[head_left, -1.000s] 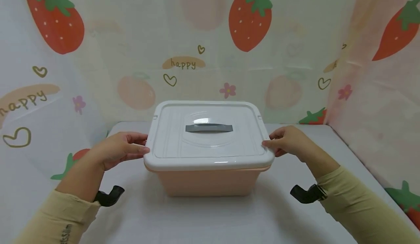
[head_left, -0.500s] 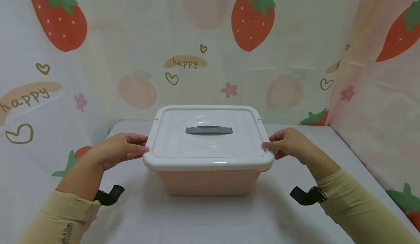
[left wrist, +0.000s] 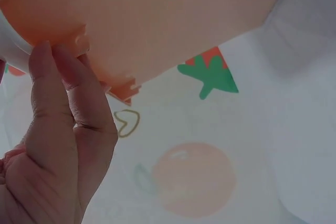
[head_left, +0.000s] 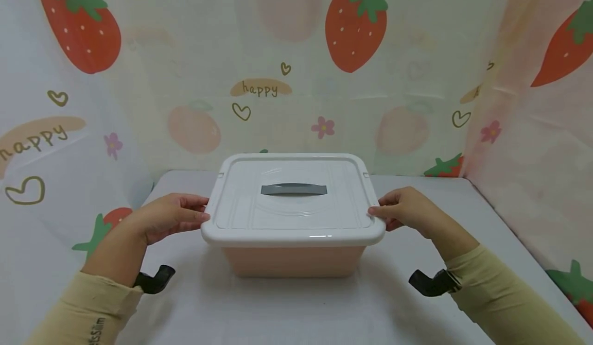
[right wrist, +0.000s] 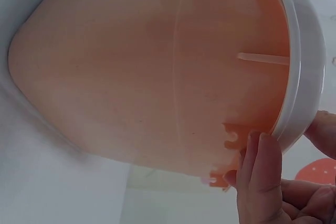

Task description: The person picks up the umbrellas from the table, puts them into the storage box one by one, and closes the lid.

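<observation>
A peach plastic box (head_left: 293,261) stands in the middle of the white table (head_left: 287,309). Its white lid (head_left: 293,208), with a grey handle (head_left: 294,189), lies flat on top. My left hand (head_left: 196,213) pinches the lid's left rim, thumb above and fingers under. On the opposite rim my right hand (head_left: 382,212) holds the same way. In the left wrist view the fingers (left wrist: 63,82) press up under the rim by the box wall (left wrist: 157,19). The right wrist view has a finger (right wrist: 260,177) under the lid rim (right wrist: 307,72) beside the box (right wrist: 147,72).
Strawberry-print cloth (head_left: 352,31) walls in the table at the back, left and right. Black wrist mounts (head_left: 155,279) (head_left: 428,282) hang under both sleeves. Bare table lies in front of the box and on either side of it.
The lid's raised back edge has come down, and the lid now lies level on the box. Both hands stayed on its side rims and sank slightly.
</observation>
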The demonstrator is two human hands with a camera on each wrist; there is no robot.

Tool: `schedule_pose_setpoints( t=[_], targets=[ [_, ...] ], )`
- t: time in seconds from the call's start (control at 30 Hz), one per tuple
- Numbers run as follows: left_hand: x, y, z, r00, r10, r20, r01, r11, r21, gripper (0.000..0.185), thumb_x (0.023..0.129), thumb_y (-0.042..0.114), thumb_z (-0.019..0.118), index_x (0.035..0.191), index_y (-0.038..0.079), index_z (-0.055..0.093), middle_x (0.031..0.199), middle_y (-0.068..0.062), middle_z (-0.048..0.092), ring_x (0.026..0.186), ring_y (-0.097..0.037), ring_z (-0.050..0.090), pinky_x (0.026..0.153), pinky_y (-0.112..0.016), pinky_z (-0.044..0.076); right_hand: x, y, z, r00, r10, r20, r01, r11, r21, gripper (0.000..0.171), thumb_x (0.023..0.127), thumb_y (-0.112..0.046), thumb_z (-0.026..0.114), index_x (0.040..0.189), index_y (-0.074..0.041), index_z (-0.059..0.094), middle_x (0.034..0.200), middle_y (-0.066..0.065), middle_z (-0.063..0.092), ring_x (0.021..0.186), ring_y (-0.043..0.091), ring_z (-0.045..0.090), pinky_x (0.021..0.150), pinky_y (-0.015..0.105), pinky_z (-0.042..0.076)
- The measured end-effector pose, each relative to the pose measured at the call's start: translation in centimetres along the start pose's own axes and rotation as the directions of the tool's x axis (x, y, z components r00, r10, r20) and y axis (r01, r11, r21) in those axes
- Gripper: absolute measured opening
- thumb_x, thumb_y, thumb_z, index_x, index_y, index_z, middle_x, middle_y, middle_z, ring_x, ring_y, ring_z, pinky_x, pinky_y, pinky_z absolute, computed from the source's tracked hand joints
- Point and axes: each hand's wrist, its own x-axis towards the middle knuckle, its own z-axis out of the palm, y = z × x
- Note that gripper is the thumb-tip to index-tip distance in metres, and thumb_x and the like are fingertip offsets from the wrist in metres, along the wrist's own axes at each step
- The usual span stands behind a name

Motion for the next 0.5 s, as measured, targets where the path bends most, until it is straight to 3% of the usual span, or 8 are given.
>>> schedule_pose_setpoints(
  t=[0.2,0.37,0.5],
  targets=[
    [0.3,-0.1,0.0,1.0,-0.005,-0.003,0.005,1.0,0.006,0.072,0.082,0.026,0.069,0.137,-0.005,0.035,0.121,-0.016,0.05,0.097,-0.017,0.059,0.086,-0.034,0.049,0.1,0.2,0.0,1.0,-0.005,0.02,0.005,1.0,0.012,0.047,0.078,-0.039,0.07,0.102,0.001,0.064,0.08,0.005,0.066,0.067,0.018,0.063,0.068,0.032,0.054],
    [0.3,-0.2,-0.2,1.0,-0.017,0.001,0.017,0.998,0.066,0.072,0.081,0.031,0.069,0.137,0.0,0.037,0.121,-0.015,0.053,0.1,-0.02,0.059,0.086,-0.036,0.049,0.1,0.6,-0.8,0.997,-0.019,0.079,0.022,0.999,-0.034,0.047,0.082,-0.043,0.065,0.101,0.0,0.064,0.075,0.006,0.064,0.067,0.018,0.062,0.068,0.031,0.054],
    [-0.1,0.0,-0.7,1.0,0.019,0.023,-0.021,0.997,0.073,0.065,0.086,0.032,0.062,0.138,0.0,0.037,0.13,-0.017,0.048,0.106,-0.024,0.056,0.089,-0.038,0.047,0.1,0.4,-2.3,0.996,-0.04,0.082,0.045,0.997,-0.062,0.051,0.085,-0.047,0.059,0.1,0.002,0.061,0.077,0.008,0.061,0.07,0.018,0.063,0.07,0.032,0.054]
  ],
)
